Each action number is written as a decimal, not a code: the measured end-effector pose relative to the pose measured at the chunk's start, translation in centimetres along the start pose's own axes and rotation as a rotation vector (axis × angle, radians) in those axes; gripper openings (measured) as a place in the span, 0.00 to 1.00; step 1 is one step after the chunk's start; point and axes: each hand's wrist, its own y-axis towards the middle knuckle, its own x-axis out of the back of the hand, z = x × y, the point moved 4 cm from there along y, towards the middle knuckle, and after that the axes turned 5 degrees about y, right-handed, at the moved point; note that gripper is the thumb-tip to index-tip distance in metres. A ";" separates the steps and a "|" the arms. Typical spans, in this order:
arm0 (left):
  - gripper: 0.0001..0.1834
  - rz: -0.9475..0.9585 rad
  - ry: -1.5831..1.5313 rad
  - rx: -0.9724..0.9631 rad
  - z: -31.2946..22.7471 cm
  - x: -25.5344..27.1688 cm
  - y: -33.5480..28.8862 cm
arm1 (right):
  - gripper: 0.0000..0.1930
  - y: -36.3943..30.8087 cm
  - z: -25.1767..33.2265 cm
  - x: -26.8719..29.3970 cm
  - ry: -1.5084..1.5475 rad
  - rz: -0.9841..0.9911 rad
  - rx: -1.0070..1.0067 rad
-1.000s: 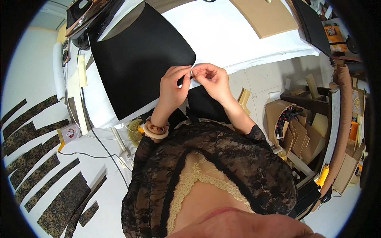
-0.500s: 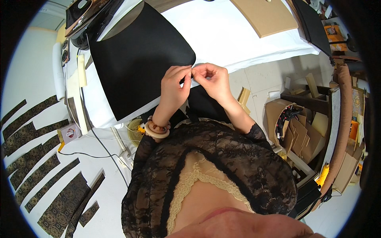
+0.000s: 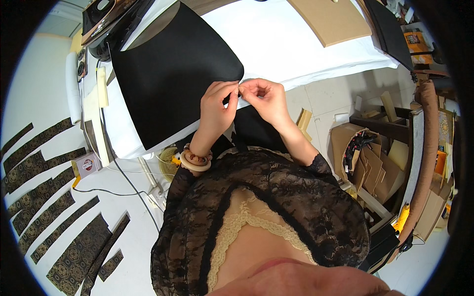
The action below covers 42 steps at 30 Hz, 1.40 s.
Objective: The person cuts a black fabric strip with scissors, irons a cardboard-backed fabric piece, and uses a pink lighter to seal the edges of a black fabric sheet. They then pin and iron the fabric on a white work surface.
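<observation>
A large black sheet [image 3: 173, 74] with a smooth, matte face lies over the white-covered table [image 3: 276, 44]. At its near right corner both my hands meet, fingertip to fingertip. My left hand [image 3: 217, 103] is closed in a pinch over the sheet's near edge, with wooden bracelets [image 3: 195, 160] round the wrist. Coming in from the right, my right hand [image 3: 266, 101] is pinched too, thumb against forefinger. Whatever sits between the fingertips is too small and too covered to make out. Black cloth [image 3: 256, 129] shows below the hands.
Patterned dark fabric pieces [image 3: 79, 251] lie spread at the left, near a small box [image 3: 88, 165] and a black cable [image 3: 133, 180]. A tan board [image 3: 331, 22] rests at the table's far right. Cardboard scraps [image 3: 373, 167] fill a box on the floor at right.
</observation>
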 end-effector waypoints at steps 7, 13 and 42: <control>0.07 -0.035 0.004 -0.031 -0.1 -0.1 0.0 | 0.03 0.1 0.0 -0.1 0.026 0.000 0.016; 0.07 -0.038 -0.004 -0.034 0.2 -0.2 0.0 | 0.03 0.3 -0.5 0.0 0.059 0.013 -0.020; 0.06 -0.053 -0.086 0.022 0.2 0.0 -0.1 | 0.01 0.0 -0.5 -0.3 0.095 0.046 -0.024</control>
